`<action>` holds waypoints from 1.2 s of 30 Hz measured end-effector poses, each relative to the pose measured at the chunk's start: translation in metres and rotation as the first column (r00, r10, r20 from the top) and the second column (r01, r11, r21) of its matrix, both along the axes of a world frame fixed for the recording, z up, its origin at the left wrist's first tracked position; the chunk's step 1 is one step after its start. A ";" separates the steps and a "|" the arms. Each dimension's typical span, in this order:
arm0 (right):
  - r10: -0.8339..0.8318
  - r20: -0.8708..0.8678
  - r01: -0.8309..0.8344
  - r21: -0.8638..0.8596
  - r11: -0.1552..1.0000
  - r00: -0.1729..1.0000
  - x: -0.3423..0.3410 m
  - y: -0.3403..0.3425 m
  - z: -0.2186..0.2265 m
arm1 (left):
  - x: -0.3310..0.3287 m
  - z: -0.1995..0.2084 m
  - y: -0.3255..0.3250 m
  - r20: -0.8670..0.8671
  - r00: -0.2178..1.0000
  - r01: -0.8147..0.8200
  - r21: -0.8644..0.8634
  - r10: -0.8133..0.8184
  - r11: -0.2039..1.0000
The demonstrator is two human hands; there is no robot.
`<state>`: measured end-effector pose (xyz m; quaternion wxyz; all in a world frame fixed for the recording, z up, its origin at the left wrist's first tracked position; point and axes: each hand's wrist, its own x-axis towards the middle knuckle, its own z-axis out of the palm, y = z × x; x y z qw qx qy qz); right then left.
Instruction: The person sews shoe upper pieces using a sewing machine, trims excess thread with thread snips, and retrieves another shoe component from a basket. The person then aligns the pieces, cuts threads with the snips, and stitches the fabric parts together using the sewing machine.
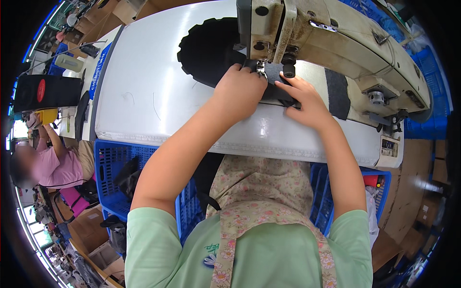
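White table: near edge on wearer's side of the sewing machine, bare stretch to machine's left. One flat, dark-grey cloth at machine's presser foot; left hand curled there, pinch unclear, right hand spread, fingertips on cloth. One black scalloped piece left of machine's head.

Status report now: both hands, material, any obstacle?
Left hand on black piece, near presser foot. Right hand at grey piece. Machine head partly hides black piece.
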<state>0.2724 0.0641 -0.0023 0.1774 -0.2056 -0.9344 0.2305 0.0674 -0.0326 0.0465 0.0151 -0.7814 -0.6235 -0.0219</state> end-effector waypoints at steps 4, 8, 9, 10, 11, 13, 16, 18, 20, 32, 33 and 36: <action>-0.019 -0.019 0.020 0.045 0.999 1.000 -0.002 0.001 -0.001 | -0.006 -0.001 0.000 0.017 1.000 0.018 0.000 -0.018 1.000; -0.043 -0.064 0.046 0.058 0.997 0.997 -0.012 -0.007 -0.001 | -0.022 0.009 0.001 0.042 0.996 0.076 -0.088 -0.073 0.993; -0.040 -0.099 0.049 0.090 0.995 0.994 -0.013 -0.009 -0.003 | -0.026 0.009 0.002 0.044 0.996 0.087 -0.089 -0.083 0.992; -0.042 -0.139 0.051 0.061 0.997 0.989 -0.014 -0.007 -0.003 | -0.031 0.010 0.003 0.084 0.992 0.101 -0.080 -0.095 0.992; -0.050 -0.140 0.059 0.062 0.996 0.989 -0.013 -0.002 -0.002 | -0.035 0.011 0.004 0.121 0.987 0.113 -0.071 -0.104 0.991; -0.077 -0.167 0.026 -0.291 0.956 0.983 -0.012 0.010 0.002 | -0.039 0.013 0.005 0.159 0.980 0.133 -0.064 -0.122 0.989; -0.253 -0.041 0.169 -0.639 0.751 0.967 -0.011 0.029 0.017 | -0.043 0.012 0.006 0.304 0.940 0.173 -0.045 -0.152 0.984; -0.345 0.059 0.260 -0.778 0.571 0.937 -0.016 0.034 0.023 | -0.038 0.008 0.001 0.178 0.969 0.174 -0.012 -0.169 0.985; -0.332 0.091 0.281 -0.760 0.586 0.939 -0.022 0.030 0.034 | -0.020 0.008 0.000 -0.037 0.992 0.114 -0.072 -0.117 0.991; -0.272 -0.252 0.223 -0.204 0.953 0.929 -0.035 -0.030 0.000 | -0.018 0.015 -0.001 -0.162 0.973 0.148 -0.121 -0.167 0.982; -0.266 -0.243 0.218 -0.208 0.954 0.933 -0.036 -0.033 -0.001 | -0.019 0.016 -0.001 -0.154 0.975 0.142 -0.126 -0.160 0.982; -0.281 -0.325 0.242 -0.155 0.958 0.903 -0.037 -0.040 -0.005 | -0.023 0.015 0.000 -0.157 0.968 0.177 -0.124 -0.195 0.976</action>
